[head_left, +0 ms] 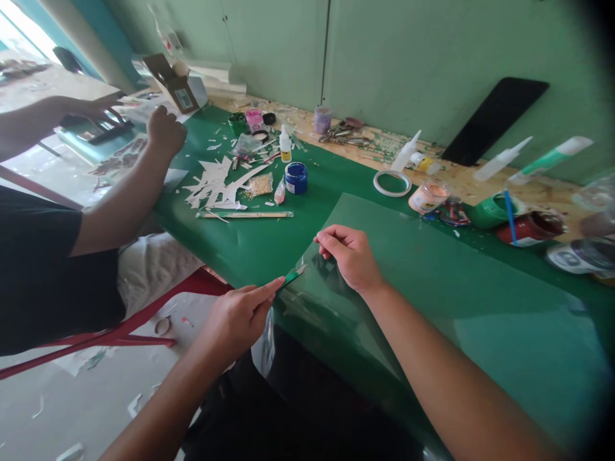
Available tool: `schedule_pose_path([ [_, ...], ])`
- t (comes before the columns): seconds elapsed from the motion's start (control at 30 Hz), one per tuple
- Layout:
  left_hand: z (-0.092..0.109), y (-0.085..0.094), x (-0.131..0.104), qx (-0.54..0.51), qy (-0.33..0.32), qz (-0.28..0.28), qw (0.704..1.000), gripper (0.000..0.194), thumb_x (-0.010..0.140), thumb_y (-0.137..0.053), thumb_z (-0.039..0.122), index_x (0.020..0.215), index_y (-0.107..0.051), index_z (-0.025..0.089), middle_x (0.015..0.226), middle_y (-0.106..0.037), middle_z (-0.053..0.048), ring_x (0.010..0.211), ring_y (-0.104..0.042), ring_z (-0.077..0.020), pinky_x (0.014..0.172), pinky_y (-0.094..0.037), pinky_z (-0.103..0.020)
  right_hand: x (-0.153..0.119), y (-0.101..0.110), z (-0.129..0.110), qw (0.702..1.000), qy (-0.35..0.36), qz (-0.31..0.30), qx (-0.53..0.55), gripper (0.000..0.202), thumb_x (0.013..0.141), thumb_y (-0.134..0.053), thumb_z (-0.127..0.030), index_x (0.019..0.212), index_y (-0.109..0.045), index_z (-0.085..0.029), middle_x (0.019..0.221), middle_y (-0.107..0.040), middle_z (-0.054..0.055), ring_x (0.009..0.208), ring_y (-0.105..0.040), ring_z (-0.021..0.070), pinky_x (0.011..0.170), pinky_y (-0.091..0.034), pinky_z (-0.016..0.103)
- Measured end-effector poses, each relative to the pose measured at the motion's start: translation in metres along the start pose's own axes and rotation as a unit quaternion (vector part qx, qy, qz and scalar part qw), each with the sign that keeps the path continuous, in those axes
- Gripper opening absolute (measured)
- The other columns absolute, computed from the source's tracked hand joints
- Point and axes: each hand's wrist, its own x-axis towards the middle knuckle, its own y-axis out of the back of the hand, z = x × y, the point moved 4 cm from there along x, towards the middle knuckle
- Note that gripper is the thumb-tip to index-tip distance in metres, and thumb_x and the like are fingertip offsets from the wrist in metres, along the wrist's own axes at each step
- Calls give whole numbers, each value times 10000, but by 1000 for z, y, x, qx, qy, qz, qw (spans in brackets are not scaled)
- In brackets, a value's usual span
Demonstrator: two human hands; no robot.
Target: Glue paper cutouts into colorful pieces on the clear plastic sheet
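Note:
My left hand (245, 317) is closed around a small green-handled knife (294, 274), its pale blade lying at the left edge of a clear plastic sheet (408, 256). The sheet covers the right part of the green table cover (259, 246). My right hand (346, 253) hovers over the sheet's left part, thumb and fingers pinched together; what is between them, if anything, is too small to make out. Beyond my hands are a blue paint jar (296, 178), a wooden stick (245, 215) and white paper scraps (216, 182).
At the left a person in a dark top (48, 256) sits with both hands over the table. Open paint jars (531, 228), a tape roll (392, 183) and glue bottles (502, 158) line the back right. A small glue bottle (285, 145) stands behind the blue jar.

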Motion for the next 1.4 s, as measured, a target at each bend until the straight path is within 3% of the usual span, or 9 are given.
schedule_pose_path([
  [0.5, -2, 0, 4, -15, 19, 6, 1000, 388, 946, -464, 265, 1279, -662, 243, 925, -781, -53, 769, -723, -184, 656, -513, -255, 1, 0, 0, 1000, 1, -5, 2, 237, 868, -641, -372, 724, -689, -190, 625, -593, 2, 584, -499, 126, 561, -388, 280],
  [0.67, -5, -6, 6, 7, 23, 18, 1000, 415, 942, -461, 232, 1318, -632, 271, 821, -745, -33, 718, -690, -165, 640, -488, -246, 1, 0, 1, 1000, 5, -3, 4, 228, 870, -641, -363, 728, -692, -191, 622, -591, -2, 585, -501, 126, 564, -389, 279],
  [0.87, -7, -3, -7, 68, 50, 99, 991, 414, 976, -445, 278, 1360, -597, 258, 777, -690, -32, 642, -635, -140, 590, -432, -232, 1, 1, 2, 1000, 4, -5, 7, 229, 870, -642, -361, 726, -693, -190, 625, -596, 2, 585, -504, 127, 564, -395, 281],
  [1.1, 1, -7, -9, 25, -69, 69, 995, 366, 973, -455, 259, 1268, -670, 243, 639, -579, 10, 538, -555, -103, 533, -398, -216, 1, 0, 2, 1000, 4, -5, 5, 232, 872, -638, -362, 729, -688, -187, 626, -596, -4, 581, -502, 120, 558, -392, 269],
  [1.4, -1, -7, 11, 20, 14, 56, 998, 368, 940, -497, 241, 1258, -679, 278, 757, -710, -22, 659, -656, -148, 610, -460, -246, 1, 0, 1, 1000, 5, -1, 6, 227, 867, -640, -356, 723, -688, -188, 621, -591, -6, 579, -500, 120, 558, -391, 271],
])
